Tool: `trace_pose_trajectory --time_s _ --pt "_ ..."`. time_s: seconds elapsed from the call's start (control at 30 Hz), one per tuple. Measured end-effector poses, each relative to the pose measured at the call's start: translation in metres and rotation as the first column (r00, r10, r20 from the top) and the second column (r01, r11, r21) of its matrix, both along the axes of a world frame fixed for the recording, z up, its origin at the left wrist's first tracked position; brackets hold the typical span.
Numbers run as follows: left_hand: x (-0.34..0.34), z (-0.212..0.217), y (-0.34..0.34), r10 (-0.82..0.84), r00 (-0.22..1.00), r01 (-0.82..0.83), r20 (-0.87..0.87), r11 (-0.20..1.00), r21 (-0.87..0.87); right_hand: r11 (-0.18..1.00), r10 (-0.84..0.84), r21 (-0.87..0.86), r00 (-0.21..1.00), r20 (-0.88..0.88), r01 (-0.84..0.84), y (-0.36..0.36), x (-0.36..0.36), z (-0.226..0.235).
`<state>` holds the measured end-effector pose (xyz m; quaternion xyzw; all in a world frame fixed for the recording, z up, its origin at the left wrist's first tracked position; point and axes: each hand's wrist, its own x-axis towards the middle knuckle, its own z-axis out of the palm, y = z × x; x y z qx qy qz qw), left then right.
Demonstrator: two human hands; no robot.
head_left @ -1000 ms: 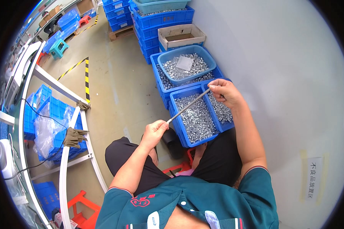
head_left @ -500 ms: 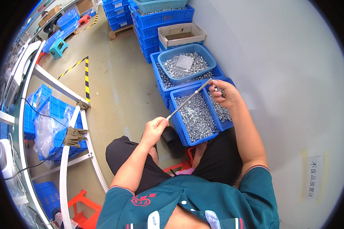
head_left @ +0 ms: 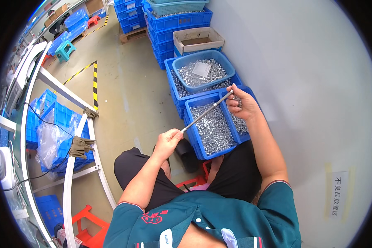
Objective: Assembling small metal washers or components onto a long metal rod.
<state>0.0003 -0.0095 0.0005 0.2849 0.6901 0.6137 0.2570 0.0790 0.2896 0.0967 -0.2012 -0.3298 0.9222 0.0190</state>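
Note:
My left hand (head_left: 168, 143) is closed round the near end of a thin metal rod (head_left: 200, 118), which slants up to the right. A small silver sleeve or nut (head_left: 215, 104) sits partway along it. At the rod's far end, the thumb and fingertips of my right hand (head_left: 247, 106) pinch together. Several small metal nuts (head_left: 237, 100) lie in its curled fingers. Beneath both hands, a divided blue bin (head_left: 231, 125) holds many loose metal nuts (head_left: 213, 134), partly hidden on the right by my right hand and forearm.
Beyond the bin, a light-blue basket (head_left: 182, 78) of metal parts rests in another blue crate. A cardboard box (head_left: 208, 34) and stacked blue crates (head_left: 161, 37) stand farther back. A plain wall (head_left: 301, 91) runs along the right. A white-framed bench (head_left: 70, 182) stands left.
My right hand has shifted slightly, its fingertips now closed at the rod's far end. The silver piece sits a little farther along in view. My left hand keeps its hold.

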Motion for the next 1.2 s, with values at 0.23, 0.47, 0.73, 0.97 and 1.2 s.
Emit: trace_pose_trajectory --time_s 0.23,0.47,0.73,0.97,1.2 --pt "0.001 0.002 0.002 0.010 1.000 -0.010 -0.012 1.000 -0.013 0.995 0.056 0.084 0.998 0.034 -0.059 -0.003 -0.001 0.005" --pt "-0.002 0.009 0.002 -0.005 0.991 0.002 0.136 1.000 0.023 0.971 -0.030 0.238 1.000 -0.007 0.031 -0.003 0.004 0.014" --pt "0.000 0.010 0.000 -0.016 0.997 0.018 0.076 1.000 -0.016 0.993 -0.020 0.117 1.000 0.008 0.019 0.006 0.003 0.008" --pt "0.000 0.006 -0.001 -0.018 0.999 0.018 0.048 1.000 -0.005 0.998 0.026 0.056 0.996 -0.089 -0.021 0.010 0.003 0.002" --pt "0.000 0.004 -0.002 -0.022 1.000 0.022 0.016 1.000 -0.006 0.990 0.084 0.115 0.996 -0.011 -0.083 0.005 0.002 0.008"
